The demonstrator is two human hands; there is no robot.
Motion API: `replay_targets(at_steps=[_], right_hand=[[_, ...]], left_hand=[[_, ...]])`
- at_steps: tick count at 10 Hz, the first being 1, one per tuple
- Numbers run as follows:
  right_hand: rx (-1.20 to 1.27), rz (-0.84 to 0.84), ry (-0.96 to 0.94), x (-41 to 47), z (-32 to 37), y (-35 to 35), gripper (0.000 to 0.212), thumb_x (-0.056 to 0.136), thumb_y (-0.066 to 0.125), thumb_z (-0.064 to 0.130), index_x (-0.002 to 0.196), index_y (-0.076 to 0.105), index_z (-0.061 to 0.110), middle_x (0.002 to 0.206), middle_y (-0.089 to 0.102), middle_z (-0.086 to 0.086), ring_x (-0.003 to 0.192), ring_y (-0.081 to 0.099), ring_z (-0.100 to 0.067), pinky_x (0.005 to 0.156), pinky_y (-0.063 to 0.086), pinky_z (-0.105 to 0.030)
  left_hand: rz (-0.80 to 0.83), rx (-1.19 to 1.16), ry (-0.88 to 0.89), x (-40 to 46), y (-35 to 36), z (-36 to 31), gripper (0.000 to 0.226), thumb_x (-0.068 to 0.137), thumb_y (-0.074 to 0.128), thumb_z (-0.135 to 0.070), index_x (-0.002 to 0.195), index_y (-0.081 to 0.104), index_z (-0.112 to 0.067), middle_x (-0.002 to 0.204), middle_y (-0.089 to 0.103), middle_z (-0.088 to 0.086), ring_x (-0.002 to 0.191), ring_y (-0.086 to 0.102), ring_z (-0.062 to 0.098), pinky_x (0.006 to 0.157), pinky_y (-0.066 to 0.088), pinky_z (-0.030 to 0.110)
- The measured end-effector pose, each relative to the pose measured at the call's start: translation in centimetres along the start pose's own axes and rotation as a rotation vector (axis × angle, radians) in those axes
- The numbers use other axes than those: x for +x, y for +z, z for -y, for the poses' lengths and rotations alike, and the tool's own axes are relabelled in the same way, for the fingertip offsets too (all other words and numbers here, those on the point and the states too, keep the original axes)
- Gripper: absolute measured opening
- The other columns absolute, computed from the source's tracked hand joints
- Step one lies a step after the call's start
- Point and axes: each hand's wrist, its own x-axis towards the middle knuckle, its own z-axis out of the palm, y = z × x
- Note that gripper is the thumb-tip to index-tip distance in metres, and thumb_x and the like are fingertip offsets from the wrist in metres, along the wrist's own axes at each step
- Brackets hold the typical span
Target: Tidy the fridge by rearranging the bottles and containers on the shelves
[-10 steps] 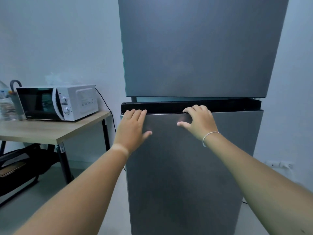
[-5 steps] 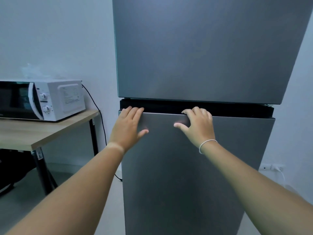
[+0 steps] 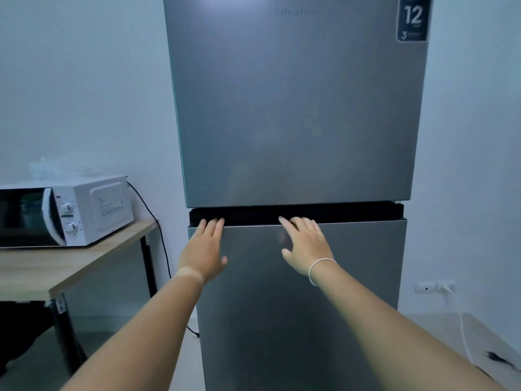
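Observation:
A tall grey two-door fridge fills the middle of the view, with its upper door and lower door both closed. Bottles, containers and shelves are hidden behind the doors. A dark recess runs between the doors. My left hand lies flat on the lower door's top left, fingertips touching the recess. My right hand, with a white band on the wrist, rests flat near the door's top middle, fingers stretched up to the same edge. Neither hand holds anything.
A white microwave stands on a wooden table with black legs, close to the fridge's left side. A black cord hangs between them. On the right wall is a socket with a white cable down to the floor, where a loose plug lies.
The view has lifted and now shows more of the upper door. My right hand's fingers have straightened from a curl over the door's top edge. Both doors stay closed.

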Motion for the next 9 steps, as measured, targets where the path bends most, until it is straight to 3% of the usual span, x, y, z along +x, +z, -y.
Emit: replay_targets(at_steps=[1,2,6,8,9], right_hand=[[0.007,0.077,0.016,-0.5,0.1,-0.4,0.076,0.088,0.053,0.025,0.151,0.010,0.025,0.155,0.020,0.000,0.147,0.008,-0.023,0.122,0.003,-0.034],[0.017,0.094,0.023,-0.5,0.1,-0.5,0.078,0.088,0.053,0.023,0.151,0.008,0.025,0.156,0.016,0.000,0.148,0.003,-0.023,0.122,0.003,-0.034],[0.032,0.134,0.028,-0.6,-0.1,-0.4,0.082,0.087,0.053,0.022,0.151,0.003,0.027,0.159,0.009,0.002,0.149,-0.002,-0.021,0.122,0.002,-0.034],[0.088,0.263,0.038,-0.4,-0.2,-2.9,0.075,0.090,0.051,0.030,0.151,0.007,0.028,0.161,0.005,0.007,0.149,-0.002,-0.018,0.121,0.011,-0.034],[0.086,0.246,0.032,-1.2,-0.5,-4.0,0.073,0.090,0.051,0.036,0.151,0.011,0.029,0.161,0.004,0.008,0.149,-0.003,-0.019,0.122,0.011,-0.037]], left_hand=[[0.040,-0.004,-0.018,0.0,-0.7,-0.4,0.085,0.090,0.054,-0.026,0.153,-0.002,-0.012,0.160,0.010,0.001,0.150,0.003,0.024,0.118,0.019,0.029],[0.070,0.031,-0.021,0.1,-1.0,-0.6,0.086,0.090,0.054,-0.027,0.153,-0.003,-0.011,0.161,0.008,0.002,0.150,0.002,0.024,0.119,0.018,0.030],[0.130,0.080,-0.028,0.3,-1.4,-0.7,0.087,0.090,0.053,-0.032,0.153,-0.004,-0.010,0.161,0.007,0.004,0.150,0.002,0.026,0.120,0.015,0.031],[0.231,0.075,-0.021,0.5,-3.1,-0.6,0.085,0.091,0.051,-0.038,0.153,-0.002,-0.014,0.163,0.002,0.004,0.150,0.006,0.030,0.121,0.015,0.036],[0.244,0.008,0.032,0.2,-4.1,-1.2,0.084,0.091,0.052,-0.039,0.153,0.000,-0.016,0.163,0.000,0.001,0.150,0.008,0.029,0.122,0.014,0.038]])
